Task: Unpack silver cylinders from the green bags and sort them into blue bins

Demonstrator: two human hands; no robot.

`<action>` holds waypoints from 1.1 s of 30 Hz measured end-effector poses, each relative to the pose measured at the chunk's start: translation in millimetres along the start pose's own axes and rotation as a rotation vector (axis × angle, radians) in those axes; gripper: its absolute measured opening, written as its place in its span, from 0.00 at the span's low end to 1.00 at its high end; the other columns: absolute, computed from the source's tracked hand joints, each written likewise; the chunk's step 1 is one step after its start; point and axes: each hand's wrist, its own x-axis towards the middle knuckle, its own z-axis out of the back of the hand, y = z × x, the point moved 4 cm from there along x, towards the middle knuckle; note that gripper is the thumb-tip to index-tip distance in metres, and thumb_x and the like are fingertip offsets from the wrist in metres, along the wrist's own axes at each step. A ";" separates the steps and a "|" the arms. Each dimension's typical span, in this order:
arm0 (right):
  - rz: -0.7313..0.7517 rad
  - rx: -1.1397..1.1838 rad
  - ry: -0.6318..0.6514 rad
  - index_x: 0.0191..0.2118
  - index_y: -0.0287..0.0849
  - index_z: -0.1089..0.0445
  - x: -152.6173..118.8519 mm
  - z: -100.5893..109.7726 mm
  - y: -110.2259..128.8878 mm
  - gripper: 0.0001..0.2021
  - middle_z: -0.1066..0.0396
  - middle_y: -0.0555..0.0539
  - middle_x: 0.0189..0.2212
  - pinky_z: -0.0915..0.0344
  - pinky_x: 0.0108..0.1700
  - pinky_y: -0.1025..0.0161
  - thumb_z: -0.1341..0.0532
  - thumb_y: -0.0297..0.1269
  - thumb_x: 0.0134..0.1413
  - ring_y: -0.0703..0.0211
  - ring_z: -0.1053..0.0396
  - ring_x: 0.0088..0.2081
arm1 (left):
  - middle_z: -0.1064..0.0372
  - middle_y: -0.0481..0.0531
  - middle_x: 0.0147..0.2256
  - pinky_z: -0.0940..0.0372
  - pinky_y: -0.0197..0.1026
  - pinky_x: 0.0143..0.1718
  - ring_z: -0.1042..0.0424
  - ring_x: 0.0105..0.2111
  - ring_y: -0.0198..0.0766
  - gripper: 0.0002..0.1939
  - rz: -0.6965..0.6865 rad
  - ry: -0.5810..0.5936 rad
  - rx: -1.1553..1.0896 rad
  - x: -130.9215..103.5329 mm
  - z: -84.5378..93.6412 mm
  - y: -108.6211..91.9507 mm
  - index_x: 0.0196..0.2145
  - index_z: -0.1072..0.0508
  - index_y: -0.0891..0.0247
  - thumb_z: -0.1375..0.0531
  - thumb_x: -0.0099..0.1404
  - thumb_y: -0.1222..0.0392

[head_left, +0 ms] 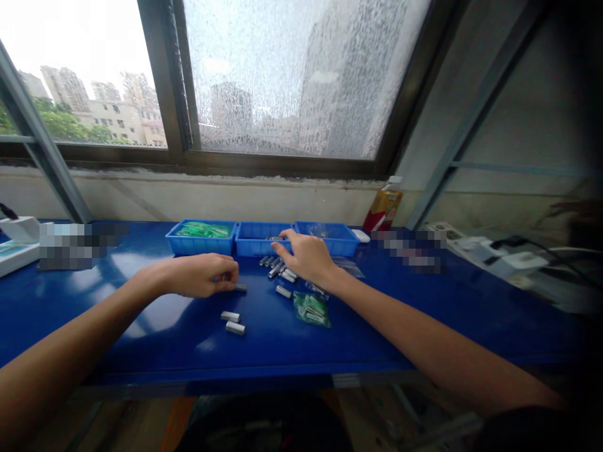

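My left hand (200, 275) is low over the blue tabletop, thumb and fingers closed on the end of a small silver metal piece (240, 287). Two similar metal pieces (235, 328) lie nearer the front edge. At the middle blue bin (257, 249), my right hand (308, 256) reaches over the rim, with another small metal piece (274, 238) between its thumb and index finger. Several silver pieces (276, 270) lie in a group just below that bin. One separate piece (283, 291) rests beside a green plastic bag (311, 309) containing metal parts.
A left blue bin (202, 245) contains green bags; a right blue bin (346, 236) holds clear plastic. Behind it stands a drink bottle (384, 204). Clear bags (348, 268) lie near my right wrist. White power adapters (518, 263) with cables sit at the right.
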 end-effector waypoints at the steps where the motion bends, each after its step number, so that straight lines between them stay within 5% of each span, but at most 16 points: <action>1: 0.062 0.043 0.014 0.44 0.40 0.35 -3.3 2.6 7.0 0.19 0.27 0.44 0.31 0.44 0.31 0.63 0.51 0.49 0.58 0.56 0.30 0.31 | 0.34 0.50 0.31 0.41 0.36 0.32 0.35 0.29 0.36 0.11 0.015 -0.032 0.023 2.1 -0.5 0.9 0.33 0.32 0.63 0.52 0.64 0.57; 6: 0.372 0.154 0.041 0.45 0.38 0.36 -22.1 16.4 44.4 0.19 0.29 0.44 0.36 0.43 0.38 0.62 0.44 0.47 0.53 0.55 0.32 0.37 | 0.35 0.50 0.29 0.42 0.38 0.34 0.36 0.30 0.37 0.16 0.028 -0.214 -0.001 13.1 -2.1 -5.1 0.30 0.35 0.64 0.58 0.67 0.57; 13: 0.458 0.107 -0.041 0.36 0.38 0.34 -26.4 20.1 49.8 0.09 0.30 0.45 0.31 0.47 0.34 0.63 0.45 0.38 0.55 0.57 0.35 0.34 | 0.35 0.49 0.29 0.40 0.37 0.36 0.35 0.31 0.35 0.17 0.009 -0.285 -0.322 16.6 -3.4 -17.9 0.30 0.36 0.65 0.58 0.68 0.54; 18: 0.400 0.189 -0.091 0.34 0.38 0.33 -24.0 22.2 44.2 0.13 0.30 0.46 0.28 0.46 0.34 0.64 0.48 0.42 0.58 0.60 0.35 0.32 | 0.35 0.49 0.28 0.39 0.38 0.35 0.34 0.30 0.35 0.16 0.003 -0.378 -0.339 13.4 2.6 -19.3 0.32 0.36 0.65 0.58 0.68 0.55; 24: 0.216 0.376 -0.024 0.27 0.38 0.35 -18.8 19.3 35.7 0.18 0.33 0.48 0.23 0.46 0.30 0.67 0.55 0.40 0.62 0.64 0.36 0.27 | 0.33 0.52 0.36 0.38 0.41 0.37 0.34 0.36 0.38 0.13 -0.104 -0.620 -0.037 4.5 9.7 -29.9 0.45 0.38 0.63 0.49 0.64 0.57; 30: 0.195 0.434 0.009 0.27 0.39 0.36 -20.0 15.8 37.4 0.19 0.35 0.49 0.21 0.47 0.29 0.67 0.55 0.43 0.61 0.65 0.38 0.25 | 0.33 0.52 0.33 0.38 0.40 0.36 0.34 0.34 0.37 0.06 -0.096 -0.694 0.038 5.4 7.4 -32.8 0.36 0.37 0.64 0.50 0.65 0.60; 33: 0.165 0.455 -0.006 0.36 0.40 0.35 -20.6 15.0 36.6 0.14 0.35 0.51 0.22 0.47 0.27 0.68 0.48 0.46 0.57 0.66 0.39 0.23 | 0.33 0.52 0.32 0.38 0.40 0.34 0.33 0.33 0.37 0.07 -0.044 -0.719 0.014 6.8 7.9 -28.5 0.35 0.38 0.64 0.53 0.66 0.61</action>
